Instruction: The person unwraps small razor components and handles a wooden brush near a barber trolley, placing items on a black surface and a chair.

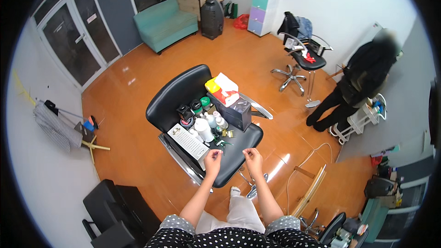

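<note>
My left hand (212, 161) is over the front of the black salon chair (231, 167), thumb and fingers pinched together. A little apart, my right hand (253, 160) is also pinched, near the seat's right edge. Whatever either pinch holds is too small to make out. Just beyond the left hand lie dark green hair clips (223, 143) and a gold comb-like piece (229, 133). A long white box (187, 141) rests along the seat's left side. White bottles (203, 129) and green-lidded jars (196, 105) crowd the seat beside a dark box (235, 114) with a tissue pack (223, 90) behind it.
A second salon chair (310, 64) bearing assorted items is at the back right. Nearby stands a person in black (360, 76) beside a white trolley (360, 124). A green sofa (166, 26) sits at the back left. A cable (307, 159) trails over the floor at right.
</note>
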The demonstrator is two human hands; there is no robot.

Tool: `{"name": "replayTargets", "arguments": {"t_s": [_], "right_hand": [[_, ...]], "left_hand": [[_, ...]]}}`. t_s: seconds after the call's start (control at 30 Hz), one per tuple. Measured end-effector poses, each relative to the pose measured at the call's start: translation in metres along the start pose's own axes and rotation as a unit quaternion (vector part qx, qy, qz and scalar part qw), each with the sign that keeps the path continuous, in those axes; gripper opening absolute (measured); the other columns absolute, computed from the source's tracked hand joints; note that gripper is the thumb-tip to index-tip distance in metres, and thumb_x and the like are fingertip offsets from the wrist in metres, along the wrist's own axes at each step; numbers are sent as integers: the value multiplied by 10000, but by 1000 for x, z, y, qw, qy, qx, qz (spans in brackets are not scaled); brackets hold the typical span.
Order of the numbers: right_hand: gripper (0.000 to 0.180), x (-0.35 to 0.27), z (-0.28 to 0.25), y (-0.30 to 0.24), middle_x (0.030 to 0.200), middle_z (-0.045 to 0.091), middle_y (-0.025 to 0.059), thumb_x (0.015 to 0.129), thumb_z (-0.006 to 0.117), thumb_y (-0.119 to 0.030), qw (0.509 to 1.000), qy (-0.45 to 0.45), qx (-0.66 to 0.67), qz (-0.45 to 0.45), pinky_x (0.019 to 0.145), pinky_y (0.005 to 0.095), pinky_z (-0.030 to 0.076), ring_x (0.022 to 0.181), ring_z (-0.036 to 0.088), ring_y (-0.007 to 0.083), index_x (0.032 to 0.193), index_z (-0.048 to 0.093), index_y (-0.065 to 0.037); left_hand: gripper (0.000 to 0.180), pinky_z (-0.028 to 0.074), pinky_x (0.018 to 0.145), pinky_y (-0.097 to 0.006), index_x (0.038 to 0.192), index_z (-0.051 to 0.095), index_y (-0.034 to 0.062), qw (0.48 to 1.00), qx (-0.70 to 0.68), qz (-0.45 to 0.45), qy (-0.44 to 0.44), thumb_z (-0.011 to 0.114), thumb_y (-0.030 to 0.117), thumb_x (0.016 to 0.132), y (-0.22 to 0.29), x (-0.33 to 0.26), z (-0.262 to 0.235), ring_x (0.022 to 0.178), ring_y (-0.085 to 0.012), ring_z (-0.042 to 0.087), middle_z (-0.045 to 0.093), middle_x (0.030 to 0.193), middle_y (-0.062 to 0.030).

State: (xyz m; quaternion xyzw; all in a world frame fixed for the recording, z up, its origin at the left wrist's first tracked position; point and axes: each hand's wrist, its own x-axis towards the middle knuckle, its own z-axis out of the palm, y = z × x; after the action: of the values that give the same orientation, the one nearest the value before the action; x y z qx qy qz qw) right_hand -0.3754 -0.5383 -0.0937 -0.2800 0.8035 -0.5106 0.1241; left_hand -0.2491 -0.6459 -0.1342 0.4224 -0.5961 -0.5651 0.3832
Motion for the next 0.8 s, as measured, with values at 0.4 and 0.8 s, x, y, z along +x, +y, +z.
{"name": "replayTargets", "arguments": {"t_s": [0.4, 0.8], "right_hand": [[148, 101, 117, 147, 817, 573, 91, 705, 649, -113, 979, -166, -112, -29, 660, 329, 455, 720, 560, 227, 827, 605, -42], [185, 113, 188, 228, 925, 528, 79, 746, 583, -119, 898, -230, -354, -123, 736, 369, 463, 920, 524, 260, 923, 540, -88]], "left_hand": [[346, 404, 822, -421, 994, 524, 100, 904, 414, -51, -91, 661, 190, 690, -134, 66, 64, 1003, -289, 472, 493, 1096, -94], [779, 305, 942, -473, 1357, 261, 263, 703, 645, -30, -298, 664, 262, 691, -212, 87, 58, 1301, -321, 165, 51, 1450, -96]]}}
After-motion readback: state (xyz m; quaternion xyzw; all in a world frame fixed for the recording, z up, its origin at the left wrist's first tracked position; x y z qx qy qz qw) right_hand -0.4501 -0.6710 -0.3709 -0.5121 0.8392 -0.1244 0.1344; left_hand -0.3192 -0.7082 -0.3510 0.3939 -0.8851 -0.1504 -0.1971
